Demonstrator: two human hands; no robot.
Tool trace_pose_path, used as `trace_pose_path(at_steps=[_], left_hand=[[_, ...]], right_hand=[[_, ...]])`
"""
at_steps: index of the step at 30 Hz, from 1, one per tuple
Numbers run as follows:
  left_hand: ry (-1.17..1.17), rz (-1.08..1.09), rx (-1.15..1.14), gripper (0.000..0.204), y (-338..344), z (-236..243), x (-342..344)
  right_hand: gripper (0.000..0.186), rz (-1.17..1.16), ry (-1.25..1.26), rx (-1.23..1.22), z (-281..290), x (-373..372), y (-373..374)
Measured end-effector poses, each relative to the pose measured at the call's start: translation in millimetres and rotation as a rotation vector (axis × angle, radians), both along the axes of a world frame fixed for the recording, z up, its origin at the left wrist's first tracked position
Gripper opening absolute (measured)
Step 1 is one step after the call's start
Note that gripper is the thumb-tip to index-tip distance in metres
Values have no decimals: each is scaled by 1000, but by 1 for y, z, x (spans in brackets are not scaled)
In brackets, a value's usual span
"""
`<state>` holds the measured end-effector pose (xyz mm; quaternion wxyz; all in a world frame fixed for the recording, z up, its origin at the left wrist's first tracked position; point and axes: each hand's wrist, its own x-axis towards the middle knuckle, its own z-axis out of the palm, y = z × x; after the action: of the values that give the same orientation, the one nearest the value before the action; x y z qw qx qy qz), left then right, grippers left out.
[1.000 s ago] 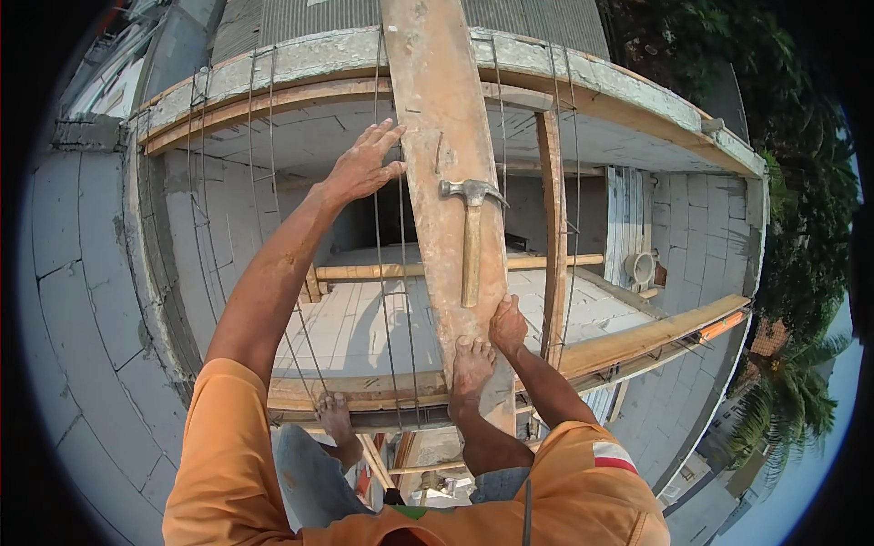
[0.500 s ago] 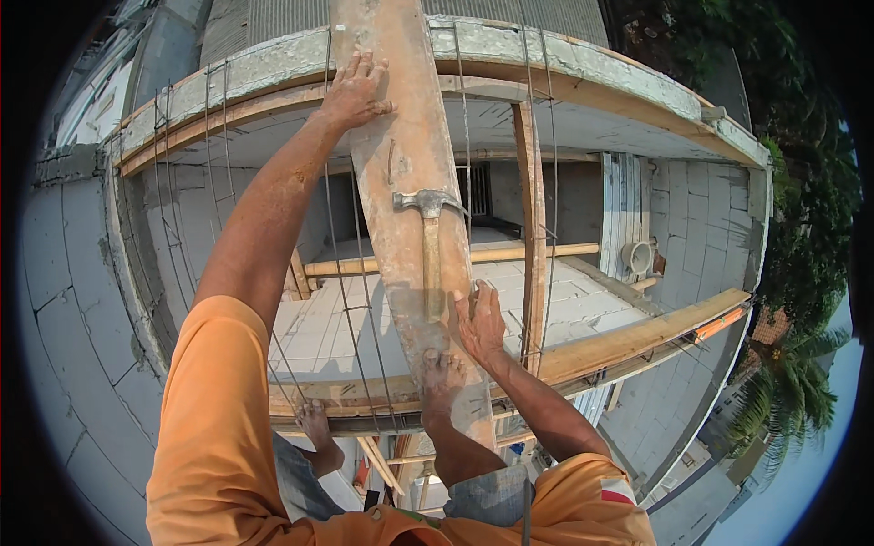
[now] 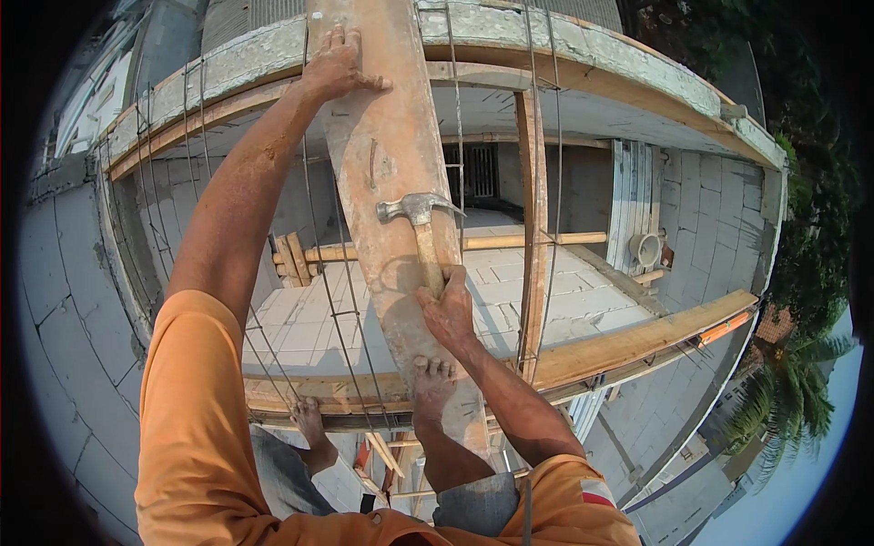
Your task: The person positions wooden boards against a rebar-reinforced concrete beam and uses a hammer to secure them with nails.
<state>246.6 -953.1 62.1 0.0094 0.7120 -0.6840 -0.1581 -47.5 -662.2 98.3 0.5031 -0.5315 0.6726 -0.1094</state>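
A long, stained wooden plank point(image 3: 393, 168) runs away from me across an open gap in the building. My left hand point(image 3: 335, 68) presses on its far part, fingers spread toward the left edge and thumb out to the right. Nearer to me, my right hand point(image 3: 448, 314) is wrapped round the handle of a claw hammer point(image 3: 421, 211). The metal head lies above the plank, claw pointing right; whether it touches the wood I cannot tell. A bent nail or short rod point(image 3: 372, 162) is on the plank, between the hammer head and my left hand.
My bare right foot point(image 3: 434, 387) stands on the plank, my left foot point(image 3: 309, 420) on a wooden beam point(image 3: 628, 353). Thin steel bars point(image 3: 458, 118) rise on both sides. An upright timber point(image 3: 531, 227) is to the right. Far below lies a block-walled room; a concrete ledge point(image 3: 583, 41) crosses ahead.
My right hand has gone from lying open beside the hammer handle to gripping it. The hammer is slightly tilted now. My left hand stays on the plank.
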Motion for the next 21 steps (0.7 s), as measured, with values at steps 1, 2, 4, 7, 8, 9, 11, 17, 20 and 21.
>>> trace_pose_path(at_steps=[1, 2, 4, 7, 8, 9, 11, 17, 20, 21], left_hand=[[-39, -11, 23, 131, -2, 2, -2], [-83, -18, 29, 132, -4, 4, -5], [-135, -26, 82, 132, -7, 9, -11], [-182, -10, 179, 131, -14, 17, -17], [-189, -3, 201, 131, -14, 18, -20], [-185, 6, 226, 131, -15, 19, -22], [-197, 13, 242, 132, -16, 20, -25], [-228, 26, 305, 134, -21, 22, -29], [-222, 21, 333, 134, -23, 25, -30], [-222, 21, 351, 134, -24, 27, -30]], right_hand=[[39, -36, -53, 36, 9, -4, -5], [38, -79, -110, 55, 20, -10, -10], [39, -108, -110, 160, 39, -22, -20], [37, -113, -27, 0, 51, -46, -56], [35, -103, 37, -44, 51, -57, -78], [29, -166, 21, -133, 47, -67, -103], [27, -148, 88, -296, 35, -90, -172], [40, -59, 508, -525, -5, -136, -371], [46, -35, 534, -547, -25, -143, -424], [48, -49, 529, -531, -32, -143, -437]])
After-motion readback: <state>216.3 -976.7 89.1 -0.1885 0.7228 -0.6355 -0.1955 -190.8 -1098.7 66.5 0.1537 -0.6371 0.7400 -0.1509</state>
